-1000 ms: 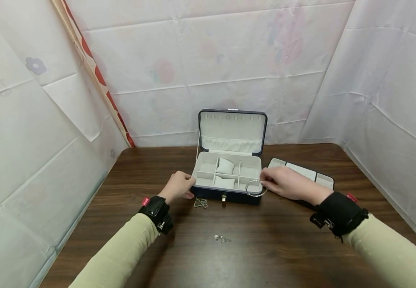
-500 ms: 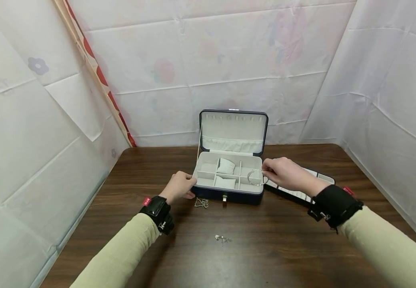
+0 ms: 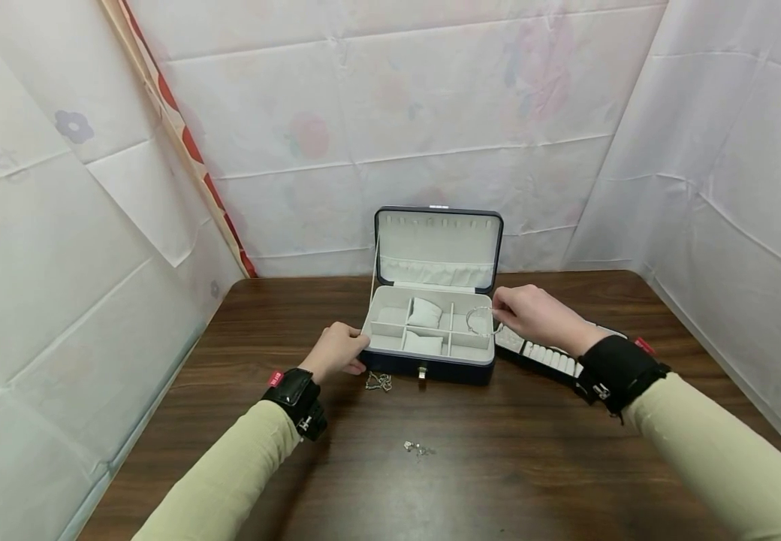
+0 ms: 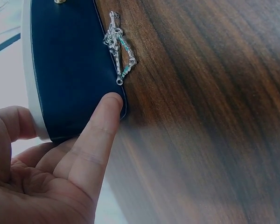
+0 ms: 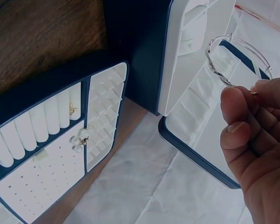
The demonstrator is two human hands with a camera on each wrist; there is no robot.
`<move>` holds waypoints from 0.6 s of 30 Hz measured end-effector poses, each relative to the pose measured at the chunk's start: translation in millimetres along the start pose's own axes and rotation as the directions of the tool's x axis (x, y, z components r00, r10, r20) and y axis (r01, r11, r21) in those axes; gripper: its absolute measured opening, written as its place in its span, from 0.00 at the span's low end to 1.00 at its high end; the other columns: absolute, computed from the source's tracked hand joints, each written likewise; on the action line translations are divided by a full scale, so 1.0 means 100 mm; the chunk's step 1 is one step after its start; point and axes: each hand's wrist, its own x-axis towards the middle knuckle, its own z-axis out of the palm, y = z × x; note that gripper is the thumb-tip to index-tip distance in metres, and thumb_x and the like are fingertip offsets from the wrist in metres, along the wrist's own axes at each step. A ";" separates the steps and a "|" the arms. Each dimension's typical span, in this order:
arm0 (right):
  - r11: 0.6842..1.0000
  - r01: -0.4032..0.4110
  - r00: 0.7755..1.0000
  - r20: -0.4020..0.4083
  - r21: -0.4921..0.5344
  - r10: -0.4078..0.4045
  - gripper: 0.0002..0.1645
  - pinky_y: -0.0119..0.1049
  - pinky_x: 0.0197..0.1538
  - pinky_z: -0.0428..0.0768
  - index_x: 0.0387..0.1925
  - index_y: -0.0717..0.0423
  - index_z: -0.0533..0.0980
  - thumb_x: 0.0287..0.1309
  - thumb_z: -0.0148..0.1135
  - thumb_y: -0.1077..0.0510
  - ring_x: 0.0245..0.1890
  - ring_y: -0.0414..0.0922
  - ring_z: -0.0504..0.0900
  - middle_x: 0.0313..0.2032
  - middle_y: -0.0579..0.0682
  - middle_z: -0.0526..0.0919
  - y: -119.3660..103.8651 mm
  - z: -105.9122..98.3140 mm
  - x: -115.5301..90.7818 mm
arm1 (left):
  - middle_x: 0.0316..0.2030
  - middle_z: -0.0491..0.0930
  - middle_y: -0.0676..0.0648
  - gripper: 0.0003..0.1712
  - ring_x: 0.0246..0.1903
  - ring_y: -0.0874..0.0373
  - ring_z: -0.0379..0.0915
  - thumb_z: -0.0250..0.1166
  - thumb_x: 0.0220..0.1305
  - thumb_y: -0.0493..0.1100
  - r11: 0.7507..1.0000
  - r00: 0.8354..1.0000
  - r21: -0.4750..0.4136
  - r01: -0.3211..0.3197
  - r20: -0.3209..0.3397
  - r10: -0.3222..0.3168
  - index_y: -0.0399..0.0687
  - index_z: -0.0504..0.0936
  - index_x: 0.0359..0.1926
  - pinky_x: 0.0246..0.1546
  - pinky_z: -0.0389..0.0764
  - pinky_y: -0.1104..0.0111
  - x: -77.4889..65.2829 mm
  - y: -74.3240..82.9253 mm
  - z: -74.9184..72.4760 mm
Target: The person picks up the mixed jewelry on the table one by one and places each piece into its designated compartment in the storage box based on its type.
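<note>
Bangle (image 5: 215, 71), pinched in the right hand's (image 3: 532, 312) fingertips, hangs over the open box (image 3: 458, 370) toward three o'clock. Left hand (image 3: 336, 349) grips the box's eight-o'clock corner; bracelet (image 4: 115, 41) lies just outside at seven, tray (image 5: 37, 95) at three.

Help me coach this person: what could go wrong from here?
The bangle might slip, since the right hand pinches it at one side only. If the left hand shifts, it might snag the chain, which lies close by at the front of the box.
</note>
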 end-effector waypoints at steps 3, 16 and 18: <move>1.000 0.003 1.000 -0.009 -0.009 -0.003 0.07 0.37 0.33 0.73 0.35 0.58 0.78 0.71 0.57 0.66 0.25 0.38 0.71 0.28 0.45 0.80 0.01 0.00 0.04 | 0.45 0.84 0.31 0.23 0.29 0.43 0.88 0.55 0.65 0.37 1.000 1.000 0.002 0.007 0.001 -0.007 0.30 0.82 0.58 0.28 0.87 0.61 0.01 0.00 -0.01; 0.999 -0.030 0.999 0.036 -0.036 0.031 0.06 0.40 0.34 0.75 0.36 0.58 0.78 0.71 0.56 0.66 0.25 0.40 0.73 0.28 0.48 0.80 0.09 0.00 0.24 | 0.39 0.86 0.31 0.22 0.27 0.44 0.87 0.55 0.65 0.37 1.000 1.000 0.021 0.019 -0.002 -0.019 0.32 0.84 0.56 0.27 0.87 0.60 0.02 -0.02 -0.01; 0.999 -0.037 0.998 0.051 -0.040 0.039 0.07 0.40 0.34 0.74 0.34 0.58 0.77 0.71 0.57 0.66 0.24 0.40 0.73 0.27 0.48 0.80 0.10 0.00 0.28 | 0.38 0.86 0.31 0.22 0.27 0.43 0.87 0.54 0.64 0.37 1.000 1.000 0.021 0.016 -0.004 -0.015 0.32 0.84 0.55 0.27 0.87 0.60 0.02 -0.01 -0.01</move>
